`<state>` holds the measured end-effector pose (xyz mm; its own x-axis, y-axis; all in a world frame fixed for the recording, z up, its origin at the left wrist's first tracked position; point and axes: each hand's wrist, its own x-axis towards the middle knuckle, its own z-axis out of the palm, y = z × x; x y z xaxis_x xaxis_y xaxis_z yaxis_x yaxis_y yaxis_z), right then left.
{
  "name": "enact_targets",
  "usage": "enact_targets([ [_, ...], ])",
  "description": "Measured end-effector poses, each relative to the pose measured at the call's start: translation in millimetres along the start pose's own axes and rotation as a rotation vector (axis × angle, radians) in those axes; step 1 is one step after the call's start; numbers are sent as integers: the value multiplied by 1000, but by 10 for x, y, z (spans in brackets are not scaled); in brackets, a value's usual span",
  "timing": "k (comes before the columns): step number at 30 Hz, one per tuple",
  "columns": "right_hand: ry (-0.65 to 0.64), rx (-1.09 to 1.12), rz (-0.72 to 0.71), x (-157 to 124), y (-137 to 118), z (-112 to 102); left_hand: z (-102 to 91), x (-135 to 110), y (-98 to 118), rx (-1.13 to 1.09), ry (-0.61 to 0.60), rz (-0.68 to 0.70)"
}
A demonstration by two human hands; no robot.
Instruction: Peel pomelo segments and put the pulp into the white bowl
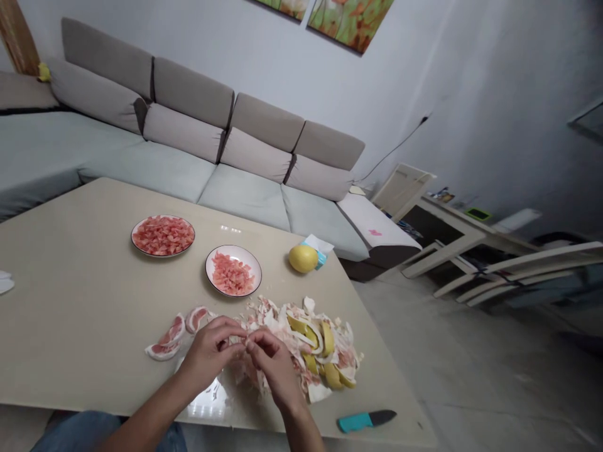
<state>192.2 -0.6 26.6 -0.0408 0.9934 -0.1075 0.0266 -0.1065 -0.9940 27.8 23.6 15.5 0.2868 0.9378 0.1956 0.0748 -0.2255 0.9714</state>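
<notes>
My left hand (210,353) and my right hand (273,364) meet above the near part of the table. Both are closed, thumbs and fingers pinched round a small pinkish pomelo piece, mostly hidden by the fingers. Beneath and right of them spreads a heap of pomelo peel (327,339), yellow rind mixed with white pith and thin skins. Pomelo segments (172,333) in pale skin lie left of my left hand. Beyond the hands, a white dark-rimmed plate (253,260) bears loose pink pulp (232,274). Farther left, a second plate (133,237) is heaped with pulp (163,235).
A knife (366,420) with a teal handle lies at the near right table edge, blade pointing right. A yellow fruit (303,258) sits by a blue-and-white tissue pack (321,249) at the far right. A grey sofa (245,194) runs behind the table (85,276).
</notes>
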Motion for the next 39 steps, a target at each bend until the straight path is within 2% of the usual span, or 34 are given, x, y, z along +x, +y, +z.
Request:
enact_targets([
  [6,42,-60,-33,-13,-13,4,8,4,13,21,-23,13],
  [14,65,-77,-21,-6,-33,25,27,33,-64,-119,-113,-195],
  [18,58,-81,-15,4,2,39,19,18,-38,-184,-136,-276],
  [21,58,-123,-39,20,36,60,28,17,10,-271,-116,-318],
  [27,179,-353,-190,25,28,135,90,30,-33,-509,-60,-437],
  [30,156,-276,-155,14,17,134,70,34,-116,-705,-70,-480],
  [35,139,-162,-76,-7,-11,28,-64,74,-140,-903,-54,-523],
  [39,172,-342,-143,-1,16,-110,-100,103,-145,-986,-46,-561],
])
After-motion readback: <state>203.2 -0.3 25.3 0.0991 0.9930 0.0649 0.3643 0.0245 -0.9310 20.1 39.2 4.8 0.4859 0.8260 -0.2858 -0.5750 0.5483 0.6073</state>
